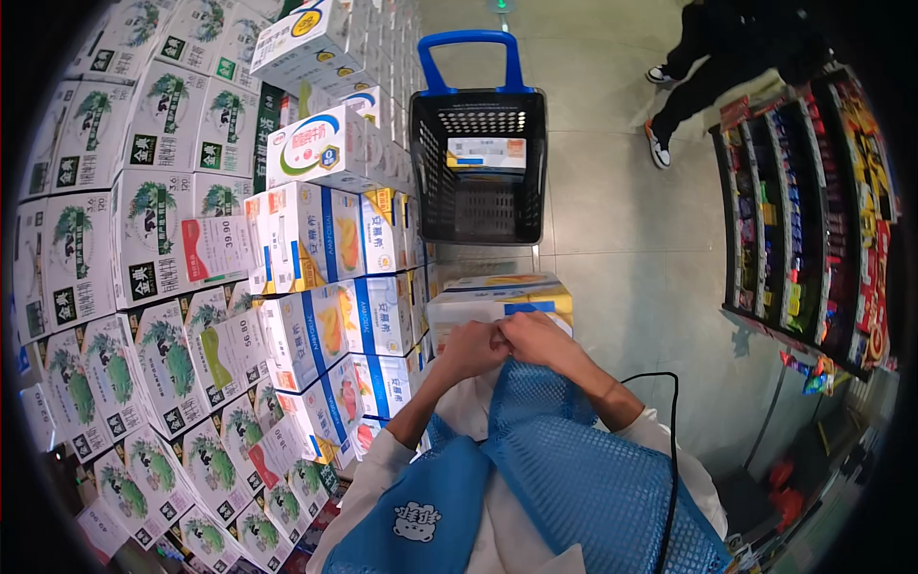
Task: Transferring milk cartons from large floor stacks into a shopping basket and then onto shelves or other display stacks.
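Both hands are close together over the top of a white, blue and yellow drink carton box (466, 310), in front of my chest. My left hand (473, 349) has its fingers curled at the box's near edge. Against it, my right hand (534, 337) is curled by the blue patch on the box. The fingertips are hidden, so whether they grip the handle or the box cannot be told. Beyond the box stands a black plastic shopping basket (473, 215) with a raised blue handle (470, 36). A white carton box (486, 152) lies inside it.
Stacked milk cartons (154, 107) fill the left side, with price cards (215, 247) sticking out. Blue-and-white yogurt cartons (308, 233) are piled close to my left arm. A snack shelf (782, 215) stands at right. Another person's legs (688, 90) are at the upper right. A black cable (674, 445) hangs by my right arm.
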Demonstrator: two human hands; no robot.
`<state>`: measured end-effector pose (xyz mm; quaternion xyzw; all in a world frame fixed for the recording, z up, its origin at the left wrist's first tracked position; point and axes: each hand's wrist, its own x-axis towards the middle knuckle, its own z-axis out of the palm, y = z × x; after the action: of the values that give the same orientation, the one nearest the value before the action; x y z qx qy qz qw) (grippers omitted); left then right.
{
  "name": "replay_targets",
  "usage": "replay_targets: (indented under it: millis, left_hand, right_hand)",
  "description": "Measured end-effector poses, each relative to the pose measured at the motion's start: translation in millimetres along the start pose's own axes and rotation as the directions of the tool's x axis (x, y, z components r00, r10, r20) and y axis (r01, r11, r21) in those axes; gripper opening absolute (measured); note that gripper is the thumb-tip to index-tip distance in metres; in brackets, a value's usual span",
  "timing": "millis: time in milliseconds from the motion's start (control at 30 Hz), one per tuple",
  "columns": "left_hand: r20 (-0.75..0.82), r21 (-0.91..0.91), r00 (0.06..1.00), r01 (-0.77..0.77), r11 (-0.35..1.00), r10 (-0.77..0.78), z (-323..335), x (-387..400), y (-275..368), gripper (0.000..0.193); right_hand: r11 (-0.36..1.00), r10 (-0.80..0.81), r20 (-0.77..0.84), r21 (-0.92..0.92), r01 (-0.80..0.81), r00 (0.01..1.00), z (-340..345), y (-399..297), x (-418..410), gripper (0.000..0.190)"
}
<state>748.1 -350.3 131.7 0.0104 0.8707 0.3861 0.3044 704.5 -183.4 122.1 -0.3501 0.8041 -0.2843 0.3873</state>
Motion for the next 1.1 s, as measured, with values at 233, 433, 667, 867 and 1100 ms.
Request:
replay_targets:
  millis: [233, 433, 667, 867, 1100]
  left_hand:
    - [-0.028, -0.015, 0.990, -0.139, 0.990, 0.139, -29, 41, -20, 0.019]
    - [0.027, -0.003, 0.981, -0.192, 0.981, 0.192, -91, 88, -25, 0.021]
    - [0.182, 0.052, 0.978, -0.108, 0.993, 0.097, -137, 156, -35, 0.029]
    - [0.035, 0.000, 0.996, -0.088, 0.996, 0.087, -114, 201, -77, 0.023]
    - [0.054, 0.014, 0.995, 0.080, 0.997, -0.080, -42, 236, -116, 0.027]
  right_hand:
    - [1.000, -0.013, -0.056, -0.013, 0.012, 0.998, -33, 7, 38, 0.027]
    - [0.989, 0.127, -0.041, -0.066, -0.130, 0.991, -70, 5, 86, 0.033]
    - [0.981, 0.191, -0.132, -0.015, -0.195, 0.973, -110, 16, 130, 0.029]
    - [0.986, 0.152, -0.077, 0.086, -0.146, 0.985, -102, 69, 172, 0.031]
    - [0.984, 0.173, 0.180, 0.003, -0.177, 0.968, -63, 149, 210, 0.032]
